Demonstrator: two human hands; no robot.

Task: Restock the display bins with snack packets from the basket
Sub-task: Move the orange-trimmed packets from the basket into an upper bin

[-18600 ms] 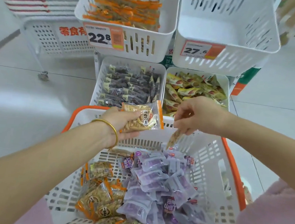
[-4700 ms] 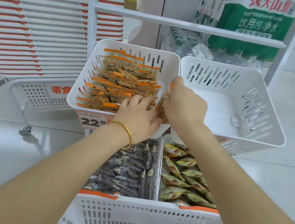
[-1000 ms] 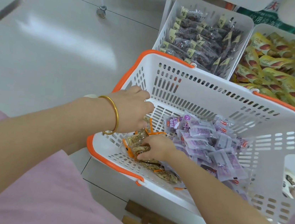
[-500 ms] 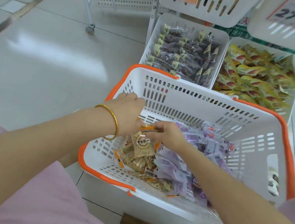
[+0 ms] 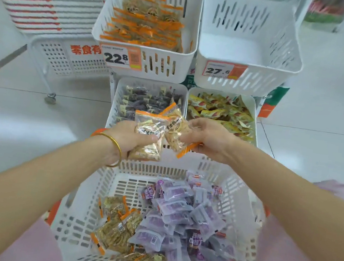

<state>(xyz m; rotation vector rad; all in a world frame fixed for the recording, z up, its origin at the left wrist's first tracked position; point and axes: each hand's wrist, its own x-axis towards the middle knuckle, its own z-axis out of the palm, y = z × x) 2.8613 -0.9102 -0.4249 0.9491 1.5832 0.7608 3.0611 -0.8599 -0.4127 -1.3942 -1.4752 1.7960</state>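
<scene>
Both hands are closed on snack packets at the middle of the frame. The left hand [image 5: 132, 139] grips a clear orange-trimmed packet [image 5: 149, 137] upright between thumb and fingers. The right hand [image 5: 210, 139] pinches a second packet [image 5: 175, 128] of the same kind, tilted, with its lower orange edge jutting out below the fingers. The two packets touch at their inner edges and are held above the far wall of the white basket [image 5: 162, 169], which fills the lower centre. Inside the basket, a heap of purple packets [image 5: 178, 211] lies to the right and loose peanut packets [image 5: 116, 233] with orange trim lie at the lower left. A gold bangle [image 5: 118, 145] circles the left wrist. In the upper part of the frame, the top left bin [image 5: 166, 64] holds a row of orange-edged packets [image 5: 145, 25] and carries a price tag [image 5: 119, 57] reading 22.8. The top right bin [image 5: 260, 76] beside it is tagged 27.6. Below them, the lower left bin [image 5: 114, 101] holds dark packets [image 5: 146, 99], and the lower right bin [image 5: 253, 116] holds yellow packets [image 5: 218, 112].
</scene>
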